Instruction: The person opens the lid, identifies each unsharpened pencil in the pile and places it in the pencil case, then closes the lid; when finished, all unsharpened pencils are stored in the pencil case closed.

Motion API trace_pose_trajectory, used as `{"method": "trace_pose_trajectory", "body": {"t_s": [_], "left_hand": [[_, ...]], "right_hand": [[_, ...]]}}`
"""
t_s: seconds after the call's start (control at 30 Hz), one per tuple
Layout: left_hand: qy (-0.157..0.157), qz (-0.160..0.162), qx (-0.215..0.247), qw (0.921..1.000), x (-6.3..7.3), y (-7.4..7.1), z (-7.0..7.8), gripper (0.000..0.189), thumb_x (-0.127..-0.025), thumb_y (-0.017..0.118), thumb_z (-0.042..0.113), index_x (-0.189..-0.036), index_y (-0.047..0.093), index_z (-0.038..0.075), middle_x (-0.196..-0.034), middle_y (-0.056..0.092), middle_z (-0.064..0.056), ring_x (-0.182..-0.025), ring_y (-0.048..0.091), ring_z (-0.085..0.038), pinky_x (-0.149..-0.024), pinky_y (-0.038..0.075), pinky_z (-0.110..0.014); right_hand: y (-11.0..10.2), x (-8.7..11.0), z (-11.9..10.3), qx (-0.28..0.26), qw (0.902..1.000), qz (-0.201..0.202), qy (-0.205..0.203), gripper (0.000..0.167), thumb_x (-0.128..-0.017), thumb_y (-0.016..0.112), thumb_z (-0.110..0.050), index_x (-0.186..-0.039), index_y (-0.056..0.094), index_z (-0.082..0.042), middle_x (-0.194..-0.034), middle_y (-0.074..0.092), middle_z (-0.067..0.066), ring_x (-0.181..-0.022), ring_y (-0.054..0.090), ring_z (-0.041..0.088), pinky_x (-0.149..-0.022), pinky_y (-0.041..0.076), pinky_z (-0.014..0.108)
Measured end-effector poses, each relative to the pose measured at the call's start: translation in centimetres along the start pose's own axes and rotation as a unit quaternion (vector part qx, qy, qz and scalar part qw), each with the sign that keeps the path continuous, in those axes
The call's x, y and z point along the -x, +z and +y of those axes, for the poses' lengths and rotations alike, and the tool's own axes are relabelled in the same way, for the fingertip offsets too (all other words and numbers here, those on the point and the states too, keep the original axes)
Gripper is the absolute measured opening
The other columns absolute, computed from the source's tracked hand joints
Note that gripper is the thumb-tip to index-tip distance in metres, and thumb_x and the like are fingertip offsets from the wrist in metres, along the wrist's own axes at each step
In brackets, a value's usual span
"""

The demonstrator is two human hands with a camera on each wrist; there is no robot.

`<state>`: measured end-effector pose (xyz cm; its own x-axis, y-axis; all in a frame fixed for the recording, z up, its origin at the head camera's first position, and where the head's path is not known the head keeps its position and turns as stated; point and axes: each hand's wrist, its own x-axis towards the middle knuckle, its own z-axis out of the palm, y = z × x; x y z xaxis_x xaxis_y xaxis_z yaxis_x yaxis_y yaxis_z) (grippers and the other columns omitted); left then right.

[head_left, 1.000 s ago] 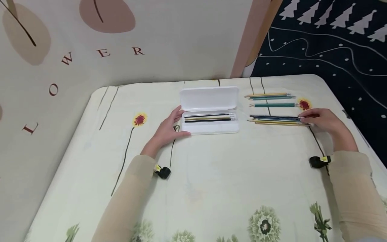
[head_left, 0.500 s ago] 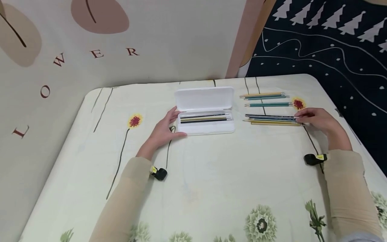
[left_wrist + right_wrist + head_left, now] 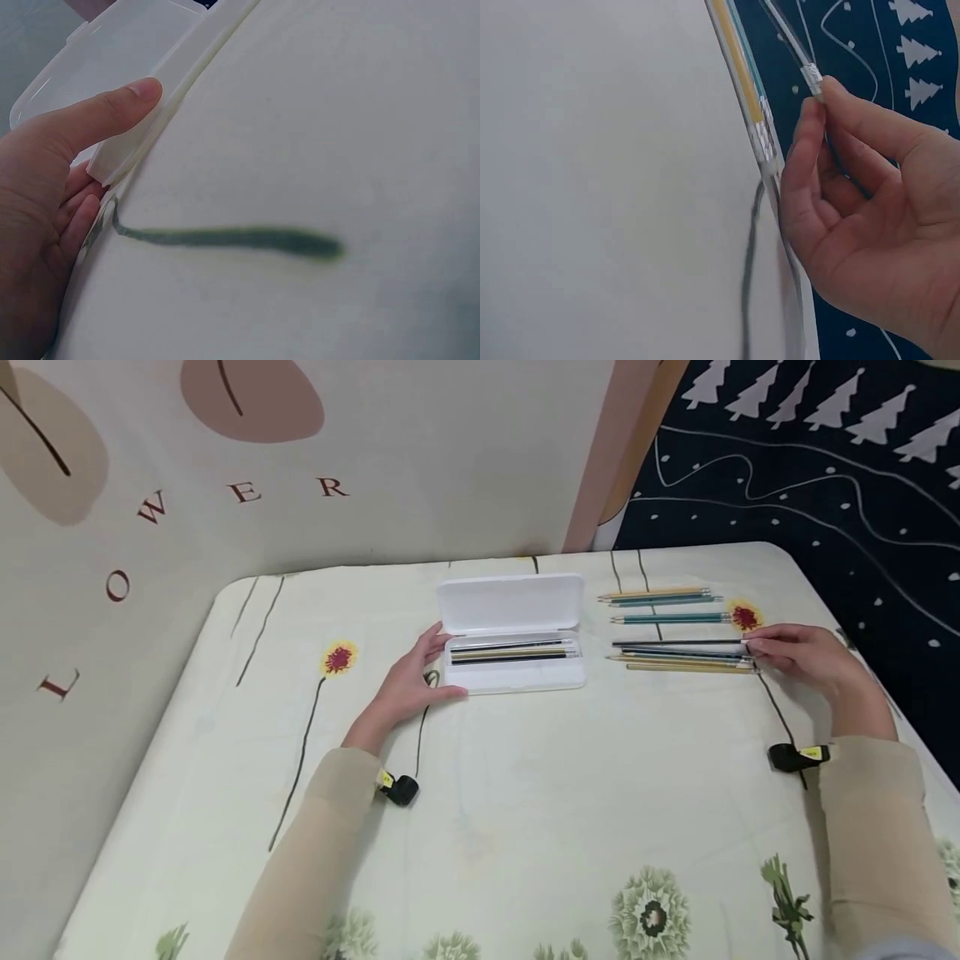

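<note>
A white pencil case (image 3: 517, 678) lies with its lid (image 3: 510, 603) raised at the back. Inside it are several black and gold pencils (image 3: 510, 654). My left hand (image 3: 405, 692) grips the case's left end; in the left wrist view the thumb (image 3: 120, 112) lies along its front wall. My right hand (image 3: 813, 662) pinches a dark pencil (image 3: 678, 642) near its eraser end, between thumb and fingertips. In the right wrist view that pencil (image 3: 791, 37) is raised off the surface. Just below it lies a row of dark and yellow pencils (image 3: 682, 667).
Behind the right hand's pencils lie teal pencils (image 3: 671, 619) and a small group of yellow and teal pencils (image 3: 660, 597). A flower-patterned cloth (image 3: 525, 793) covers the table. A pale wall covering (image 3: 420, 485) stands behind, and a dark tree-patterned cloth (image 3: 795, 552) to the right.
My right hand has lifted one dark pencil out of the front row, a little up and back. The left hand stays on the case. The head view has shifted slightly.
</note>
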<state>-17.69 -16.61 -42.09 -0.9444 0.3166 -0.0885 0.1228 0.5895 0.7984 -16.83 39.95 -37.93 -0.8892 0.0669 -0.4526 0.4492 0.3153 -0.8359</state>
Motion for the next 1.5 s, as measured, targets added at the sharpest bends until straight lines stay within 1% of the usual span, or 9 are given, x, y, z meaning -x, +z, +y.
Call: {"method": "trace_pose_trajectory", "body": {"t_s": [0.1,0.17,0.37,0.53,0.67,0.8,1.07,1.3,1.5], "left_hand": [[-0.002,0.000,-0.002,1.0000,0.1,0.0,0.0,0.114,-0.076,0.087,0.037,-0.161,0.012,0.026,-0.162,0.035,0.002,-0.148,0.039,-0.023,-0.125,0.027,-0.042],[-0.002,-0.001,-0.003,1.0000,0.1,0.0,-0.1,0.114,-0.076,0.087,0.038,-0.161,0.012,0.026,-0.162,0.035,0.002,-0.148,0.039,-0.023,-0.125,0.028,-0.042],[-0.002,-0.002,-0.004,1.0000,0.0,-0.1,-0.2,0.114,-0.076,0.087,0.039,-0.161,0.011,0.026,-0.162,0.035,0.001,-0.148,0.038,-0.024,-0.125,0.028,-0.041],[-0.003,-0.001,-0.006,1.0000,-0.1,-0.1,-0.2,0.114,-0.076,0.086,0.040,-0.161,0.011,0.026,-0.162,0.034,0.003,-0.148,0.038,-0.022,-0.126,0.027,-0.043],[-0.002,-0.001,-0.009,1.0000,-0.1,-0.1,-0.2,0.114,-0.076,0.086,0.040,-0.161,0.011,0.026,-0.162,0.034,0.003,-0.148,0.038,-0.022,-0.126,0.026,-0.043],[-0.001,-0.002,-0.011,0.9999,0.0,-0.1,-0.2,0.114,-0.077,0.086,0.039,-0.161,0.011,0.025,-0.162,0.034,0.002,-0.148,0.038,-0.022,-0.126,0.027,-0.042],[0.004,-0.001,-0.012,0.9999,0.0,0.0,-0.1,0.114,-0.077,0.086,0.037,-0.161,0.011,0.023,-0.162,0.035,0.002,-0.148,0.038,-0.023,-0.126,0.027,-0.041],[0.001,-0.002,-0.018,0.9998,0.0,0.0,0.0,0.115,-0.076,0.087,0.038,-0.161,0.010,0.023,-0.163,0.034,0.002,-0.148,0.038,-0.022,-0.126,0.027,-0.042],[-0.005,-0.001,-0.021,0.9998,0.0,0.0,0.0,0.115,-0.077,0.086,0.039,-0.161,0.010,0.024,-0.163,0.034,0.003,-0.148,0.038,-0.022,-0.126,0.027,-0.042]], "right_hand": [[0.6,0.1,-0.2,-0.110,0.9939,0.000,-0.014,0.009,-0.090,0.073,-0.023,-0.086,0.076,-0.032,-0.084,0.072,-0.020,-0.081,0.067,-0.007,-0.073,0.057,0.010],[1.0,0.2,-0.4,-0.154,0.9875,0.006,-0.031,0.008,-0.088,0.075,-0.019,-0.088,0.078,-0.026,-0.086,0.074,-0.014,-0.081,0.070,-0.003,-0.073,0.058,0.012],[2.1,-0.2,-1.1,-0.179,0.9810,0.014,-0.074,0.008,-0.088,0.075,-0.016,-0.094,0.078,-0.019,-0.089,0.074,-0.010,-0.082,0.071,0.001,-0.074,0.059,0.013],[4.2,0.1,-2.6,-0.155,0.9827,0.014,-0.100,0.008,-0.090,0.073,-0.014,-0.091,0.077,-0.021,-0.087,0.074,-0.011,-0.081,0.071,0.000,-0.074,0.059,0.013],[6.2,0.5,-4.1,-0.108,0.9876,0.009,-0.114,0.016,-0.093,0.068,-0.014,-0.088,0.076,-0.027,-0.086,0.072,-0.015,-0.081,0.070,-0.003,-0.075,0.058,0.012],[7.9,0.1,-4.9,-0.073,0.9896,0.004,-0.124,0.021,-0.095,0.066,-0.015,-0.086,0.075,-0.031,-0.087,0.071,-0.018,-0.082,0.069,-0.005,-0.076,0.058,0.012],[10.8,-0.8,-5.9,-0.041,0.9908,0.009,-0.129,0.006,-0.093,0.070,-0.023,-0.095,0.074,-0.025,-0.086,0.070,-0.022,-0.081,0.069,-0.006,-0.077,0.058,0.012],[12.7,-1.4,-6.4,-0.014,0.9905,0.002,-0.137,0.009,-0.092,0.072,-0.024,-0.100,0.074,-0.020,-0.085,0.070,-0.023,-0.080,0.069,-0.006,-0.076,0.058,0.012],[14.2,-1.6,-7.1,0.007,0.9873,-0.019,-0.158,0.009,-0.092,0.072,-0.020,-0.100,0.075,-0.016,-0.081,0.071,-0.022,-0.077,0.069,-0.005,-0.074,0.059,0.014]]}}
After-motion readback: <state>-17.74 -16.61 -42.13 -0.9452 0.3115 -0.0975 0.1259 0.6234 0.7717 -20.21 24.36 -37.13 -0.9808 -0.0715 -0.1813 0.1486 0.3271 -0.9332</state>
